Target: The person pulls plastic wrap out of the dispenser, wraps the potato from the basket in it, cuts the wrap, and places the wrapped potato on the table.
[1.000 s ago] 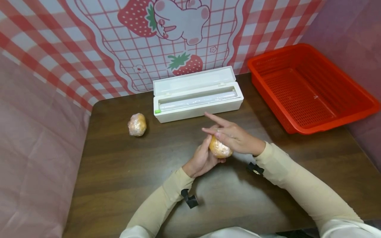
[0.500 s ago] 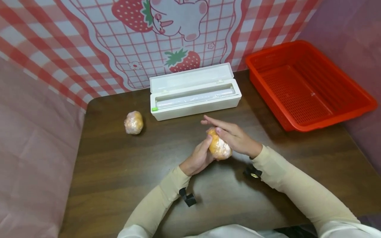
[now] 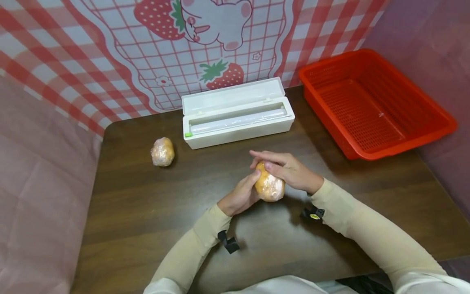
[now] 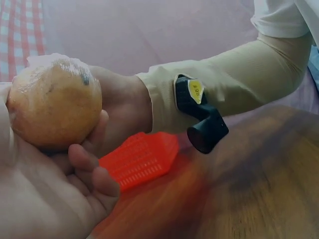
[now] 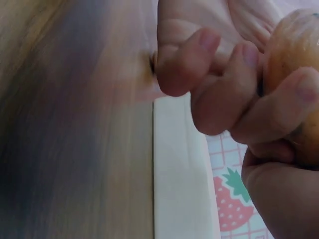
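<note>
A round, orange-yellow fruit [image 3: 269, 185] wrapped in shiny cling film is held above the table between both hands. My left hand [image 3: 239, 197] grips it from the left and below, thumb lying along its side; several curled fingers show in the right wrist view. Over its top and far side lies my right hand [image 3: 290, 169], with its long fingers stretched out to the left and its thumb touching the film. Dark specks show on the fruit's skin in the left wrist view. A second film-wrapped fruit [image 3: 162, 152] rests on the table at the left.
Behind the hands stands a white cling film box [image 3: 238, 134], lid up, with the film roll [image 3: 238, 121] inside. At the right back is a red plastic basket [image 3: 343, 122]. A checked strawberry cloth [image 3: 121, 77] hangs behind the brown table [image 3: 147, 220].
The wrapped fruit has turned and shifted slightly in the left hand. The right hand's spread fingers have come together and lowered over it. The head view has shifted a little.
</note>
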`<control>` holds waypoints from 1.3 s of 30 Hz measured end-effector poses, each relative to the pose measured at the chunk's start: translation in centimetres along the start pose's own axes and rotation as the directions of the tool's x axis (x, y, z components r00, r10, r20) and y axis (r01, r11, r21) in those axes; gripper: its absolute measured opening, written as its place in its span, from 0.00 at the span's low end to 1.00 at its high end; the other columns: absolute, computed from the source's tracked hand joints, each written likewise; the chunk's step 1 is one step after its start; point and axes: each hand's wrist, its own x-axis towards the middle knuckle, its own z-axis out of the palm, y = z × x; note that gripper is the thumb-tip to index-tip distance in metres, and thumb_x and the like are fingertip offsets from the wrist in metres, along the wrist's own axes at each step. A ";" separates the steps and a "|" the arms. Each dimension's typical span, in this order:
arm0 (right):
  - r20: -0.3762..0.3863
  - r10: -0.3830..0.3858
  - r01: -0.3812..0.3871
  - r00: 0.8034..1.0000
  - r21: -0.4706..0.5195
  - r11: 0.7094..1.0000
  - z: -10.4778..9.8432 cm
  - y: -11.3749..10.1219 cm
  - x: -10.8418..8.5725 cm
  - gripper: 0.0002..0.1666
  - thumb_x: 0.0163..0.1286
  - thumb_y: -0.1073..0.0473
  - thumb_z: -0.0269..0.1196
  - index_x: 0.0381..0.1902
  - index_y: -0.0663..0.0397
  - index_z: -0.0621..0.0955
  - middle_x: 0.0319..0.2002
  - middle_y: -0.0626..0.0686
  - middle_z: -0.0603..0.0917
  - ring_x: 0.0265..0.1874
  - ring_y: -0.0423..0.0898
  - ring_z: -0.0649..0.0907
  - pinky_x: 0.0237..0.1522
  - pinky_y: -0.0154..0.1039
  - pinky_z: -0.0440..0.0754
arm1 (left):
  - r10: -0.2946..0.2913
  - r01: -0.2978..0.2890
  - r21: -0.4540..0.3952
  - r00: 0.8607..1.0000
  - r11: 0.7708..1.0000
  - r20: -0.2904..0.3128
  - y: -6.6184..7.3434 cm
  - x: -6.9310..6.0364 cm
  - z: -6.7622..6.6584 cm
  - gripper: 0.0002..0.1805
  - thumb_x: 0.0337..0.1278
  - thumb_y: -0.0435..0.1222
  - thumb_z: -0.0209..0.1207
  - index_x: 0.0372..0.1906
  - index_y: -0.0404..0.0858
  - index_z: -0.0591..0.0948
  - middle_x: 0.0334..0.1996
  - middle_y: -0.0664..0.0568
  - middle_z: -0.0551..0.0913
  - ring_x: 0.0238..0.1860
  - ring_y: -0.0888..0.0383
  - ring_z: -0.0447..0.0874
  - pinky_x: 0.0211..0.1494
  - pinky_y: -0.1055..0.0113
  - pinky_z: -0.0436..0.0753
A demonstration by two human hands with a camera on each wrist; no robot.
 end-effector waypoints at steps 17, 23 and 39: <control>-0.033 0.045 -0.039 0.998 0.162 0.986 0.5 -0.1 1.5 0.23 0.77 0.69 0.49 0.67 0.67 0.74 0.44 0.65 0.86 0.46 0.51 0.85 0.57 0.41 0.79 | 0.040 -0.034 -0.088 0.997 0.996 0.067 -0.3 0.0 -0.6 0.56 0.68 0.67 0.47 0.78 0.27 0.43 0.61 0.48 0.68 0.54 0.59 0.77 0.55 0.64 0.78; -0.051 0.153 -0.140 0.987 0.199 0.970 0.3 0.8 1.3 0.24 0.80 0.66 0.47 0.69 0.61 0.74 0.45 0.61 0.86 0.48 0.53 0.85 0.58 0.42 0.78 | 0.034 -0.030 -0.098 0.998 0.995 0.047 -1.0 0.5 -1.1 0.44 0.76 0.60 0.38 0.75 0.26 0.52 0.53 0.49 0.76 0.50 0.55 0.82 0.48 0.64 0.80; -0.109 0.149 -0.133 0.983 0.141 0.981 -0.6 3.9 3.0 0.23 0.83 0.59 0.47 0.70 0.61 0.72 0.46 0.61 0.86 0.47 0.52 0.86 0.51 0.41 0.83 | -0.036 0.118 0.232 0.944 0.966 -0.329 0.6 0.3 -1.3 0.27 0.76 0.46 0.49 0.65 0.28 0.70 0.39 0.49 0.84 0.36 0.58 0.84 0.38 0.66 0.81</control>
